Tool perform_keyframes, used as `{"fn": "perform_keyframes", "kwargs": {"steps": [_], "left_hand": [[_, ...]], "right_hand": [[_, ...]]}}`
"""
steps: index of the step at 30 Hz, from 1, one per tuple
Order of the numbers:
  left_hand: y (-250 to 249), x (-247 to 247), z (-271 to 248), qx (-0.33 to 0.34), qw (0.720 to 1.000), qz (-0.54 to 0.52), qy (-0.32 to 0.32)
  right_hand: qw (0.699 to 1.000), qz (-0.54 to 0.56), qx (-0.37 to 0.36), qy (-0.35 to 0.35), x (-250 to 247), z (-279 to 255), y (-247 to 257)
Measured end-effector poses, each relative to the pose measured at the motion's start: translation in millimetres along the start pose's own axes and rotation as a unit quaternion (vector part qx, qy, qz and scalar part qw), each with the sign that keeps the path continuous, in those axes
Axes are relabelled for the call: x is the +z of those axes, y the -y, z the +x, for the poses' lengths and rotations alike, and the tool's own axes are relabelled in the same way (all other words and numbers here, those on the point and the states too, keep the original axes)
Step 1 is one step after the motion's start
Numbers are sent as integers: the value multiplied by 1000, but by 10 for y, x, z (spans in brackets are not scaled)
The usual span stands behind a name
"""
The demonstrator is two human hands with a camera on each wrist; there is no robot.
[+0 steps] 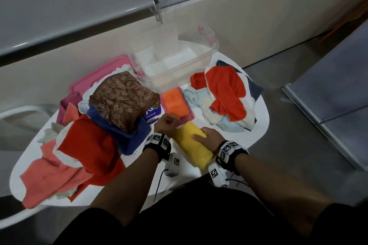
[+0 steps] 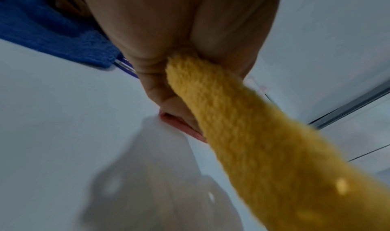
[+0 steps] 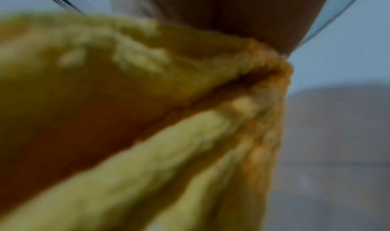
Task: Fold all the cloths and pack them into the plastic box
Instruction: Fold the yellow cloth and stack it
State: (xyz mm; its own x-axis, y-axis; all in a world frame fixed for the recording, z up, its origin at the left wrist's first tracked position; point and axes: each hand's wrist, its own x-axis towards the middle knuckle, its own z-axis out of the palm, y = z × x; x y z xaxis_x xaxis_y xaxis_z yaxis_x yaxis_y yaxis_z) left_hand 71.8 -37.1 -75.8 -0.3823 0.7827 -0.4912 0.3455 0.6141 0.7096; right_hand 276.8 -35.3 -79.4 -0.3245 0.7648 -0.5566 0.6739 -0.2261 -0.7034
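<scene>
Yellow and fluffy, the yellow cloth [image 1: 191,145] lies folded in a long strip on the white table [image 1: 256,123], right in front of the person, at about 6 o'clock from the plastic box [image 1: 175,61]. The left hand [image 1: 166,125] pinches the far end of the strip; in the left wrist view the fingers [image 2: 160,77] are curled tight around the fuzzy yellow end. The right hand [image 1: 207,138] grips the strip at its middle, with the thumb on top. The right wrist view is blurry and shows mostly yellow folds, bunched where the hand meets them.

A folded orange cloth [image 1: 175,101] sits on a pink cloth [image 1: 190,115] at 12 o'clock from the hands, just in front of the box. The box is see-through, has no lid on, and shows only white inside.

At 2 o'clock from the hands is a heap with a red-orange cloth [image 1: 227,89] on top of pale blue and cream ones. At 10 o'clock, a brown patterned cloth [image 1: 123,99] lies on a blue cloth [image 1: 127,135]. At 9 o'clock lies a red cloth [image 1: 87,145], and a salmon cloth [image 1: 49,177] lies at 8 o'clock. A pink lid [image 1: 99,75] lies behind the brown cloth.
</scene>
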Motion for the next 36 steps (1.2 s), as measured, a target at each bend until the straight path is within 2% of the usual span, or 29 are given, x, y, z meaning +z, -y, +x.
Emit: {"fn": "perform_keyframes", "kwargs": {"steps": [5, 10, 13, 15, 18, 21, 25, 27, 32, 36], "left_hand": [[-224, -82, 359, -40, 996, 35, -68], [-268, -5, 491, -83, 995, -12, 50], [-220, -1, 570, -100, 991, -38, 79], [-178, -27, 628, -121, 988, -70, 70], [-69, -90, 726, -128, 976, -174, 30], [-109, -276, 570, -148, 945, -290, -29], [115, -515, 441, -170, 912, -362, -91], [221, -619, 367, -173, 896, -397, -101], [202, -768, 75, -151, 891, -421, -74], [98, -745, 18, -149, 904, -389, -90]], "right_hand": [[995, 60, 25, -77, -47, 17, -7], [980, 161, 28, -111, -82, -15, 139], [977, 176, 27, -121, -134, 86, 189], [976, 179, 23, -123, -183, 171, 218], [980, 166, 21, -111, -274, 325, 280], [976, 205, 27, -74, -385, 495, 443], [973, 227, 22, -35, -408, 761, 779], [973, 228, 25, -24, -379, 936, 959], [992, 118, 37, 28, -242, 1271, 1180], [989, 124, 61, 47, -202, 1325, 1197]]}}
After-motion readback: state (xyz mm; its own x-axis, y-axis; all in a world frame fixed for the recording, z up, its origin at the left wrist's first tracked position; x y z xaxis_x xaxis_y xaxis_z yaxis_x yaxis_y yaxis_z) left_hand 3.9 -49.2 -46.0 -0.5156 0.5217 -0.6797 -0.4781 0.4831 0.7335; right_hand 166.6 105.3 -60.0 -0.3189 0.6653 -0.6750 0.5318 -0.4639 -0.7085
